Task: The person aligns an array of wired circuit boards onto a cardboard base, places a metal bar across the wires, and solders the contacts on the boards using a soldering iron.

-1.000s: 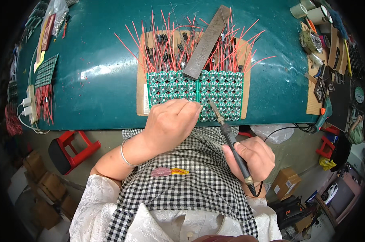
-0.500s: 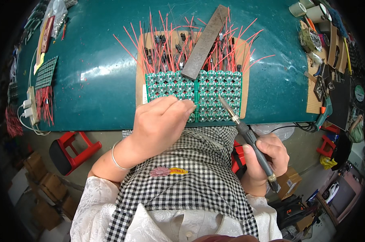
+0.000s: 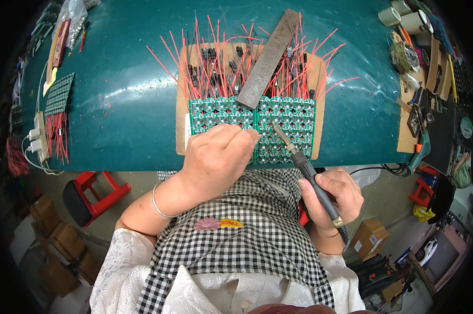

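My right hand (image 3: pixel 337 198) grips a soldering iron (image 3: pixel 315 180) by its dark handle. The iron's tip reaches over the right half of a green circuit board panel (image 3: pixel 296 125) made of many small round units. My left hand (image 3: pixel 215 159) is closed over the panel's lower left part, fingers pressed together; whatever it pinches is hidden. Red and black wires (image 3: pixel 207 78) with small black connectors fan out beyond the panel's far edge. A flat metal bar (image 3: pixel 268 60) lies slantwise across the wires and the panel's upper edge. Beneath everything is a brown board (image 3: pixel 320 94).
At the left of the green table (image 3: pixel 126 120) are another wired panel (image 3: pixel 60 97) and a white power strip (image 3: pixel 40 138). Spools (image 3: pixel 414 21), a tin of wire (image 3: pixel 404 56) and small tools crowd the right side. A red stool (image 3: pixel 92 193) stands below on the left.
My right hand and the soldering iron have moved left and slightly up, its tip now nearer the panel's middle. My left hand has shifted a little right. The panel sits slightly lower.
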### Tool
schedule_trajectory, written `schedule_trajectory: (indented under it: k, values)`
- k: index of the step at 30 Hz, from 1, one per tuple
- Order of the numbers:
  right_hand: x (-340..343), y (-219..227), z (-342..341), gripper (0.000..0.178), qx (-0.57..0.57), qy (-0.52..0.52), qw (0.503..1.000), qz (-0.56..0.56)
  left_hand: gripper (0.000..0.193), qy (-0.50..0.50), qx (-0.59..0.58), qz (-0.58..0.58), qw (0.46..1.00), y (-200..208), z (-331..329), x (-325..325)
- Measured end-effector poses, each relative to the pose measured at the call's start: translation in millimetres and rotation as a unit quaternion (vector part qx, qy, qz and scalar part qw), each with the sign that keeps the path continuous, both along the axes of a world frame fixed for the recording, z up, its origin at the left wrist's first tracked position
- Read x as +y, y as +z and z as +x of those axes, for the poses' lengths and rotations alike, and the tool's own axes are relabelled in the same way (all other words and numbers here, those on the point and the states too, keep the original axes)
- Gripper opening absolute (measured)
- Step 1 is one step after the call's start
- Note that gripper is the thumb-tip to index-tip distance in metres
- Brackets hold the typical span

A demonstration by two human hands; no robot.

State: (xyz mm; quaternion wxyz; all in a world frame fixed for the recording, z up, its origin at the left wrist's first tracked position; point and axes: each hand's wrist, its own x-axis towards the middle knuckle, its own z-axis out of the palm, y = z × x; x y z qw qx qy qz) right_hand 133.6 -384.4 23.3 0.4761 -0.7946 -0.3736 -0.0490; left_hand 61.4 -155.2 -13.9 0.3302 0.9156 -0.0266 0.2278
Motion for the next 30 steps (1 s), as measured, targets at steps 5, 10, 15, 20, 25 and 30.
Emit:
schedule_trajectory:
  k: [5, 10, 15, 20, 25, 30]
  values:
    - [0, 3, 1, 0.033, -0.001, 0.011, 1.0, -0.016, 0.016, -0.001, -0.004, -0.001, 1.0, -1, 1, -1]
    - [2, 7, 0, 0.038, -0.015, 0.025, 0.999, -0.035, 0.015, 0.002, -0.007, 0.004, 1.0, -3, 2, -1]
    - [1, 7, 0, 0.038, 0.0, 0.022, 0.999, -0.033, 0.017, 0.001, 0.002, 0.011, 1.0, -3, 2, -1]
    - [4, 9, 2, 0.037, -0.055, 0.047, 0.996, -0.053, 0.014, 0.008, -0.021, 0.013, 1.0, -5, 4, -3]
    - [9, 13, 2, 0.034, -0.045, 0.044, 0.997, -0.052, 0.013, 0.009, -0.01, 0.003, 1.0, -8, 3, -3]
    - [10, 17, 5, 0.033, -0.049, 0.054, 0.995, -0.062, 0.02, 0.017, 0.012, -0.023, 1.0, 9, 0, -1]
